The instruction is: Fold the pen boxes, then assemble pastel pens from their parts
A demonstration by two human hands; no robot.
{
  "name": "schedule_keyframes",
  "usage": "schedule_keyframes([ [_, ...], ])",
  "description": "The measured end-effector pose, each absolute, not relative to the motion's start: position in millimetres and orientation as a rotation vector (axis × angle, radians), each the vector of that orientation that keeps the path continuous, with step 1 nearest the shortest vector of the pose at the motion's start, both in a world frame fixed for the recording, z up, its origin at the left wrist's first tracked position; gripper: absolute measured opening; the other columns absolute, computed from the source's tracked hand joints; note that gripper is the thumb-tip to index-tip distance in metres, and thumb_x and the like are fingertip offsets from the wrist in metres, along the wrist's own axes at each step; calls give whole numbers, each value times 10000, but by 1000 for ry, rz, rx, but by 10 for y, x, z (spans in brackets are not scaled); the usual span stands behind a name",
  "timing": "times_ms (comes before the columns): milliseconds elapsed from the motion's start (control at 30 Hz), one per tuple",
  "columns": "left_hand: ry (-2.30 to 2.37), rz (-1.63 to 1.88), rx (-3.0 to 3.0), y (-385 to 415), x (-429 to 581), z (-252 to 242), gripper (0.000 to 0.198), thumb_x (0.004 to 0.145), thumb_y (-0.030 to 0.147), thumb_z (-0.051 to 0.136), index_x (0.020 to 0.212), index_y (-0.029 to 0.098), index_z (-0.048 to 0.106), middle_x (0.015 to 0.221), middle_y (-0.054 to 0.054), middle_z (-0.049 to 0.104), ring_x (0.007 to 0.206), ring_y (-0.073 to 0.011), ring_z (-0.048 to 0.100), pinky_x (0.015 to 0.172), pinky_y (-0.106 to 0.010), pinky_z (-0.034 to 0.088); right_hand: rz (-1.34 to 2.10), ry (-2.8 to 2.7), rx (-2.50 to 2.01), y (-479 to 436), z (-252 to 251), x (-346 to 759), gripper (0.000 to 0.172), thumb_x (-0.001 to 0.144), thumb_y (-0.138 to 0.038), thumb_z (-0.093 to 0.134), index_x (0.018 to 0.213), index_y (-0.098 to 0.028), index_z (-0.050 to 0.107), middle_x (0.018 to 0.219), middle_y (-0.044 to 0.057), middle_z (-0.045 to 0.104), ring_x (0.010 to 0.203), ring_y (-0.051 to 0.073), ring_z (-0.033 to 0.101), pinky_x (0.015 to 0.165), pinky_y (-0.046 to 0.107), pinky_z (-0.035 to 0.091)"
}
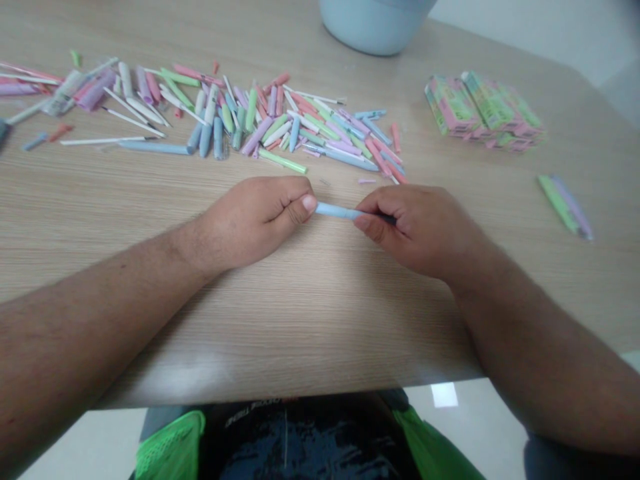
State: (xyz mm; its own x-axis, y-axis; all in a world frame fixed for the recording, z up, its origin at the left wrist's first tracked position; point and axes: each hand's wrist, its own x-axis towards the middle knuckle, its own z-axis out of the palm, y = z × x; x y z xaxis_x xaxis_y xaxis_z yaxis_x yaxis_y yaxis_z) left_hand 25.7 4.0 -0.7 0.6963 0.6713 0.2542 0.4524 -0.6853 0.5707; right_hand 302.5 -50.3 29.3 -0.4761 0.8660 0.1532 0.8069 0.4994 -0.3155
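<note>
A slim light-blue pen (336, 211) stretches level between my two hands, just above the table. My left hand (270, 217) is closed around its left end, thumb on top. The right end sits in a pinch of my right hand (413, 227), where a dark part shows between thumb and fingers. Both ends of the pen are hidden by my fingers. Beyond my hands spreads a pile of loose pen parts (253, 137): barrels and caps in pink, green, purple, blue and white, with thin white refills (133, 110) among them.
Several green-and-pink boxes (485, 110) are grouped at the back right. Nearer, a green pen (556, 202) and a purple pen (573, 207) lie side by side. A light-blue tub (377, 27) stands at the far edge. The wooden table's (300, 347) front edge is close to my body.
</note>
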Motion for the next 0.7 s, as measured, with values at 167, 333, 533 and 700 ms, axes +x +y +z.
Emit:
schedule_keyframes([
  [167,864,578,2455,45,255,-2,455,1167,495,422,833,225,572,758,-14,600,674,-194,549,678,-331,399,317,-2423,-1446,-513,318,3019,194,1020,-395,706,1039,-218,785,911,47,774,799,220,656,746,343,433],
  [333,873,560,2463,43,256,6,461,1167,507,427,829,230,573,733,-13,595,676,-201,556,674,-328,407,300,-2510,-1399,-500,317,3023,286,1096,-426,597,1036,-223,788,923,68,780,835,239,668,763,356,433],
  [533,841,592,2462,51,252,29,494,1174,555,431,818,238,562,720,-16,597,695,-208,574,654,-323,412,301,-2468,-1427,-511,331,3013,199,1023,-389,686,1072,-227,791,921,57,780,819,240,659,747,353,433],
  [700,834,565,2482,53,251,42,514,1173,592,416,816,247,547,732,-26,603,727,-221,596,674,-330,433,305,-2554,-1441,-492,332,3009,234,1077,-370,610,1042,-229,793,888,60,768,801,239,647,731,356,414],
])
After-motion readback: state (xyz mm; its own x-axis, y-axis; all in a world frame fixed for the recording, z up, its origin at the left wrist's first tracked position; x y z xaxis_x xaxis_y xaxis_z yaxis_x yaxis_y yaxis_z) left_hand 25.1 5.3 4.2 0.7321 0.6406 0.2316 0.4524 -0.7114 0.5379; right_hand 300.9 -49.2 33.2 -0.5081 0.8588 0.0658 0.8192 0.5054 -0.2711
